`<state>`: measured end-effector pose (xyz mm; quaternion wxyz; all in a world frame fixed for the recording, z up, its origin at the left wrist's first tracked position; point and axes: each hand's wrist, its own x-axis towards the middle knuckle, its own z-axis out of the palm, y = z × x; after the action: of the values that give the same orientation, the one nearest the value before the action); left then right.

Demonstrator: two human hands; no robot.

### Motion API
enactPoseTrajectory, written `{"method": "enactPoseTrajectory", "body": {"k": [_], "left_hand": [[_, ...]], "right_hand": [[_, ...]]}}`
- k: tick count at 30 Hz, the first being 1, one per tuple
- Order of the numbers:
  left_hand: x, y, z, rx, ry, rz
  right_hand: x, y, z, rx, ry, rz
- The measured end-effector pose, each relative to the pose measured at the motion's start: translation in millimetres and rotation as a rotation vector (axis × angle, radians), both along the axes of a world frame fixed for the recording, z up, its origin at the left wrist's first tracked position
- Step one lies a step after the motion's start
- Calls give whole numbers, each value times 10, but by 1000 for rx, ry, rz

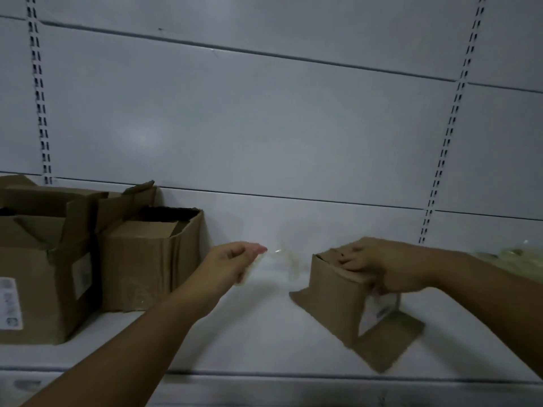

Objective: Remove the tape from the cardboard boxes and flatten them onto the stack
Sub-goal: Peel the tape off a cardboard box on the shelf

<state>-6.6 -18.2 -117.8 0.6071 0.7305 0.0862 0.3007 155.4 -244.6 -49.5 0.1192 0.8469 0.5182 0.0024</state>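
Observation:
A small brown cardboard box (332, 301) stands on the white shelf (249, 342), right of centre, its bottom flaps splayed out flat. My right hand (379, 268) grips its top, fingers curled over the upper edge. My left hand (235, 259) is a little to the left of the box and pinches a strip of clear tape (279, 255) that stretches from the fingers toward the box's top corner. The tape is blurred and hard to trace.
Two larger open cardboard boxes, one (38, 265) at the far left and one (150, 259) beside it, stand on the shelf. A white slotted back panel (264, 127) rises behind. A pale crumpled heap (511, 257) lies at the right edge.

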Motion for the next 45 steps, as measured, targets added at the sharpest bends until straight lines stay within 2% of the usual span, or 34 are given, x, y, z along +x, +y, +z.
{"method": "enactPoseTrajectory", "body": {"k": [1,3,6,9,12,14,16,18,20,22,27,29,34,36,40,42,45], "left_hand": [[-6,-10,-13,-2,5,-7],[-6,-20,-32,0,7,-24],[22,-32,-28,14,-4,-30],[84,-75,-5,-10,-71,-33],[132,-196,78,-55,-157,-100],[189,-338,163,-71,-208,-80],[259,-539,263,-126,-261,-29],[332,-754,364,-176,-288,-32],[440,-942,430,-129,-242,-73],[545,-1084,498,-51,-165,-120],[854,-1449,645,127,-85,-185],[1001,-1665,680,155,-54,-220],[1437,-2291,729,190,79,-368],[1604,-2506,769,153,94,-412],[1949,-2844,843,251,69,-499],[2154,-2981,842,381,5,-449],[2493,-3191,752,703,-4,-338]], "right_hand": [[-14,-19,28,-25,-37,-6],[-62,-57,16,14,34,-65],[-84,-91,-105,210,188,-111],[-32,-140,-228,465,269,-160],[-18,-180,-276,830,257,-151],[-133,-173,-222,1119,318,-82],[-315,-139,-142,1287,453,20],[-439,-88,-103,1194,532,30],[-410,-80,-102,1095,460,-4],[-309,-190,-58,1124,421,-24],[-38,-720,-34,1190,529,-63],[89,-985,-50,1259,600,-70],[523,-1773,-99,1219,631,-167],[735,-2051,-105,1322,553,-231],[1189,-2448,-1,1457,178,-335],[1427,-2630,45,1408,-71,-382],[1745,-2894,-28,1107,-302,-498]]}}
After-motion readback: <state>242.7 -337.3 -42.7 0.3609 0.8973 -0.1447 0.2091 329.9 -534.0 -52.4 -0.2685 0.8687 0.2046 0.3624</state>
